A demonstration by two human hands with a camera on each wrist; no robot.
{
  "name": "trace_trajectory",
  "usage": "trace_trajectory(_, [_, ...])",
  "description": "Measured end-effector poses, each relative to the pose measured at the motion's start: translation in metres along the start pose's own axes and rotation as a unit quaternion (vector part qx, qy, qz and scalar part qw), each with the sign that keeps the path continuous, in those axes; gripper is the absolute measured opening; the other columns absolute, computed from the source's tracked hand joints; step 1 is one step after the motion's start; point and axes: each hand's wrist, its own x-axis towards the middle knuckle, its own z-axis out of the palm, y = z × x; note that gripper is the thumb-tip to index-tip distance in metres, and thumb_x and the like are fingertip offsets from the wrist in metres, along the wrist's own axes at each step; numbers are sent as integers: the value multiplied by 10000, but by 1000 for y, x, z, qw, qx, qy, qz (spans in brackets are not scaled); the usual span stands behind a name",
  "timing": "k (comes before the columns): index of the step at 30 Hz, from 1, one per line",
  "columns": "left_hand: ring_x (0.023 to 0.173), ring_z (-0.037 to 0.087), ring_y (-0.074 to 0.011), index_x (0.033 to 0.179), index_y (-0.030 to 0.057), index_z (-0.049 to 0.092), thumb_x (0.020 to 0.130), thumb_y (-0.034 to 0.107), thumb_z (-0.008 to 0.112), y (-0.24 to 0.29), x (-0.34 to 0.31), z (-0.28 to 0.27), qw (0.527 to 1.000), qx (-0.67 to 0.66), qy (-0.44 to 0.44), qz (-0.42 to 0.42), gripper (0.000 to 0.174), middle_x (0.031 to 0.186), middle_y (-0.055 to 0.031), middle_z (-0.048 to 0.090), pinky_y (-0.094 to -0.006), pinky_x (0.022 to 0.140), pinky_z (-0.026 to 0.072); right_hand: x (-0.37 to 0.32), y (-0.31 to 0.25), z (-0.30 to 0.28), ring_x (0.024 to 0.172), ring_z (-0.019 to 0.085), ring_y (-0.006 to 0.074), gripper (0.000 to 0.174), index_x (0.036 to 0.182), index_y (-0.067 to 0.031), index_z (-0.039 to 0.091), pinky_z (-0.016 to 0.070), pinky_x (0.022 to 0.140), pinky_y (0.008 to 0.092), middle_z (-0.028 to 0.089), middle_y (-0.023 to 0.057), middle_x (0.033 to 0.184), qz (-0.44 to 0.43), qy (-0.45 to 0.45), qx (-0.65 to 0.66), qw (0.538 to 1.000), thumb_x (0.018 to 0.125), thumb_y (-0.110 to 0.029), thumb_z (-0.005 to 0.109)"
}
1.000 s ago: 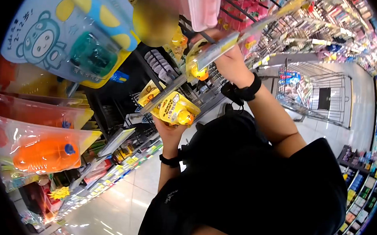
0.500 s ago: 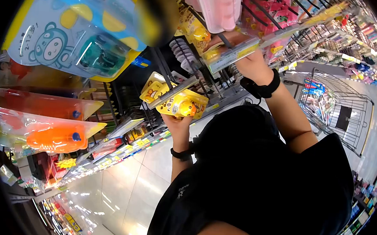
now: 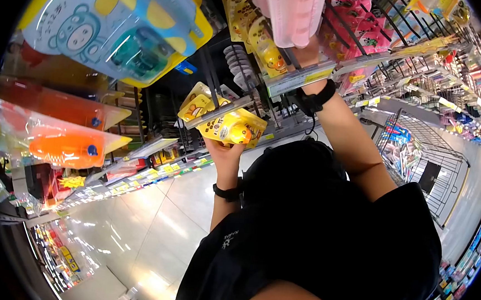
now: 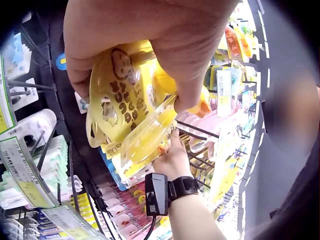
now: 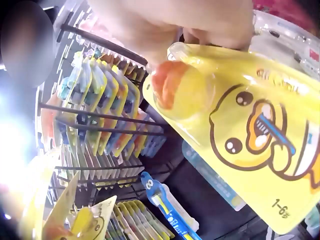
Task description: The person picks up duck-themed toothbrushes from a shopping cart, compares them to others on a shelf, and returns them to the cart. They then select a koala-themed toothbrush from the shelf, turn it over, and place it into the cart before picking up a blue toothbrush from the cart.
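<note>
Item: yellow duck pack [image 5: 250, 135], right wrist view, where you can read "1-6" near its lower corner. Shelf price tags [image 3: 298, 79]: too small for you to read.

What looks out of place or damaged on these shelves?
Nothing stands out. The left hand holds yellow packs, the right hand grips a duck pack by the hooks, and the hung packs sit in even rows.

Shop aisle. Yellow duck-print blister packs [image 3: 236, 7] hanging in rows on black wire peg hooks [image 5: 100, 129]; yellow paper price labels [image 3: 163, 171] along shelf edges; silver wire shopping trolley [image 3: 424, 157]; glossy pale tiled floor [image 3: 152, 222].
</note>
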Motion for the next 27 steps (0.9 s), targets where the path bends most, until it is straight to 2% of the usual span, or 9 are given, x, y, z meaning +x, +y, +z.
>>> trace_trajectory(1, [1144, 583, -194, 1370, 20, 388, 737, 20, 804, 2, -1, 3, 1000, -3, -6, 26, 758, 1275, -109, 563, -343, 1010, 457, 4, 15, 5, 937, 681, 161, 319, 1201, -33, 608, 529, 796, 302, 723, 101, 1029, -54, 21, -41, 997, 920, -151, 704])
trace_trajectory(3, [1142, 584, -194, 1365, 16, 388, 737, 19, 805, 2, -1, -1, 999, 14, -6, 35, 754, 1273, -112, 563, -342, 1007, 460, 9, 25, 11, 915, 680, 156, 290, 1183, -36, 618, 528, 780, 301, 722, 90, 1010, -116, 49, -98, 987, 932, -161, 694])
trace_trajectory(12, [1134, 590, -194, 1343, 5, 406, 740, 35, 813, 8, -12, -19, 999, -9, 17, 34, 728, 1260, -111, 573, -339, 999, 462, 13, 35, 29, 906, 680, 157, 279, 1172, -33, 621, 532, 767, 306, 719, 85, 999, -99, 55, -127, 985, 934, -160, 693])
trace_trajectory(14, [1211, 551, -209, 1452, 37, 306, 688, 18, 834, 10, -10, -28, 1000, 9, -13, -6, 929, 1340, -107, 507, -355, 1025, 471, 8, 36, 26, 904, 680, 157, 277, 1170, -33, 622, 532, 764, 307, 719, 84, 997, -97, 50, -123, 986, 934, -159, 693])
trace_trajectory(22, [1157, 574, -187, 1386, 36, 372, 699, -19, 807, 6, -10, -52, 993, -83, -62, -64, 815, 1281, -89, 547, -340, 995, 480, -10, 50, 9, 896, 679, 158, 267, 1160, -31, 625, 535, 753, 312, 716, 80, 987, -106, 9, -58, 993, 936, -158, 692])
trace_trajectory(23, [1153, 575, -185, 1382, 36, 378, 707, -19, 807, -5, -8, -56, 994, -75, -73, -37, 802, 1274, -88, 552, -334, 987, 480, -16, 44, 15, 888, 676, 158, 259, 1155, -28, 626, 537, 754, 310, 710, 80, 993, -31, 34, 44, 998, 931, -138, 696])
trace_trajectory(24, [1164, 583, -192, 1359, 38, 424, 798, -59, 710, -6, -8, -56, 994, -59, -88, -17, 637, 1279, -85, 576, -346, 1006, 472, -25, 32, 22, 880, 673, 159, 252, 1149, -26, 627, 538, 756, 308, 703, 80, 1000, 42, 58, 143, 987, 926, -119, 699])
trace_trajectory(25, [1165, 583, -192, 1364, 39, 419, 803, -57, 705, 0, -9, -52, 992, -68, -97, -33, 637, 1282, -87, 573, -349, 1008, 472, -18, 15, 18, 908, 667, 158, 304, 1167, -26, 620, 546, 780, 304, 692, 86, 1051, -26, 28, -32, 999, 884, -59, 729])
trace_trajectory(27, [1166, 584, -193, 1368, 40, 414, 807, -55, 700, 6, -14, -44, 989, -78, -116, -51, 637, 1285, -89, 570, -352, 1010, 473, -18, -9, 21, 990, 654, 152, 481, 1268, -23, 606, 523, 868, 318, 711, 70, 1107, 1, 25, -70, 997, 844, -152, 794])
